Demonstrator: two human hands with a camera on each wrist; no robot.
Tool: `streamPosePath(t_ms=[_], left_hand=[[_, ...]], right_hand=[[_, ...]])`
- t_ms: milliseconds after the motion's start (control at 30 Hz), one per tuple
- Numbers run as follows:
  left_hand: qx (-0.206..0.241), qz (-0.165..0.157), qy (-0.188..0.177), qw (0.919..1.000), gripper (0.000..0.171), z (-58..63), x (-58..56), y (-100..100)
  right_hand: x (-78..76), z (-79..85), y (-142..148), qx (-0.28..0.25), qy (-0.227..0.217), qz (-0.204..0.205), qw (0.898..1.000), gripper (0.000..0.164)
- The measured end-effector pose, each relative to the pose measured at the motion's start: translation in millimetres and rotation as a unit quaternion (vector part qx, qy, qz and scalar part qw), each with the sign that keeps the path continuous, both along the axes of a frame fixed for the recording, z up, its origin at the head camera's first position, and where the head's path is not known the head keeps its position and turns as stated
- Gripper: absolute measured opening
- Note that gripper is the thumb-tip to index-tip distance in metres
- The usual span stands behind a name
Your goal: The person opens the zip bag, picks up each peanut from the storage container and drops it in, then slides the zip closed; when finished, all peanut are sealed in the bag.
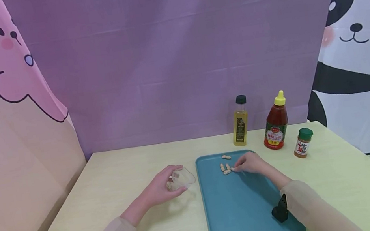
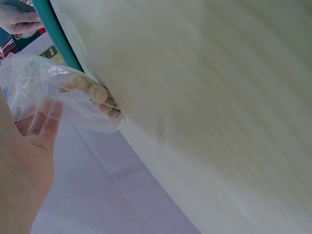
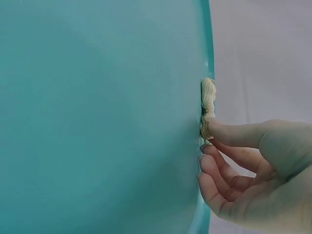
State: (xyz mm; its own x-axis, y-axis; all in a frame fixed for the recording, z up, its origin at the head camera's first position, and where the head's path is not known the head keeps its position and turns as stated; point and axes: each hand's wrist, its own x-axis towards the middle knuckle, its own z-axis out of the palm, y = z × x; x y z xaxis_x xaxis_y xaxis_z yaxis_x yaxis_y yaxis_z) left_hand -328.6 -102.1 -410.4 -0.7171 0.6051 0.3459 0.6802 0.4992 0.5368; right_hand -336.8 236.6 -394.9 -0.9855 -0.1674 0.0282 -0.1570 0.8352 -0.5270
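With its thumb and fingers spread around the mouth, my left hand [image 1: 162,186] holds a clear plastic bag [image 1: 184,178] left of the blue tray [image 1: 235,211]. Several peanuts [image 2: 99,93] lie at the bottom of that bag in the left wrist view. Over the tray's far half, my right hand [image 1: 249,163] pinches a peanut [image 3: 206,127] between thumb and index finger, low at the tray surface. A few loose peanuts [image 1: 227,172] lie close to its fingertips, and another peanut [image 1: 226,157] sits near the far rim.
Behind the tray stands an oil bottle [image 1: 240,127] with a dark cap. To its right are a red sauce bottle [image 1: 275,128] with a yellow top and a small green-lidded jar [image 1: 303,143]. A purple cloth [image 1: 164,74] hangs behind the table.
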Motion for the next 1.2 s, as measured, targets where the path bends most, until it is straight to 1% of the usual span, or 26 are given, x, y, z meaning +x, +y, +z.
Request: streamPosePath(t_ms=[167, 367, 433, 533, 733, 867, 1200], left_hand=[[-0.003, -0.002, -0.004, 1.0, 0.063, -2.2, -1.9, 0], [-0.005, -0.002, -0.005, 1.0, 0.063, -2.2, -0.6, 0], [-0.005, -0.001, -0.004, 1.0, 0.063, -2.2, -0.4, 0], [-0.005, 0.0, 0.0, 1.0, 0.063, -1.9, -0.2, 0], [-0.003, 0.001, 0.001, 1.0, 0.064, -0.3, 0.7, 0], [-0.001, 0.0, -0.002, 1.0, 0.064, -0.3, 0.6, 0], [0.006, -0.006, 0.004, 1.0, 0.063, -1.0, -1.0, 0]], right_hand=[[3.1, -1.5, 2, -0.02, -0.008, 0.011, 1.0, 0.02], [6.7, -1.7, -2, -0.056, -0.025, 0.014, 0.998, 0.019], [8.0, -1.4, -5, -0.066, -0.023, 0.017, 0.997, 0.018], [9.8, -0.4, -9, -0.079, -0.01, 0.03, 0.996, 0.019], [12.3, 0.5, -19, -0.085, 0.033, 0.067, 0.994, 0.02], [17.4, 5.5, -30, -0.092, 0.05, 0.086, 0.991, 0.022], [30.6, 20.0, -61, -0.114, 0.06, 0.116, 0.985, 0.024]])
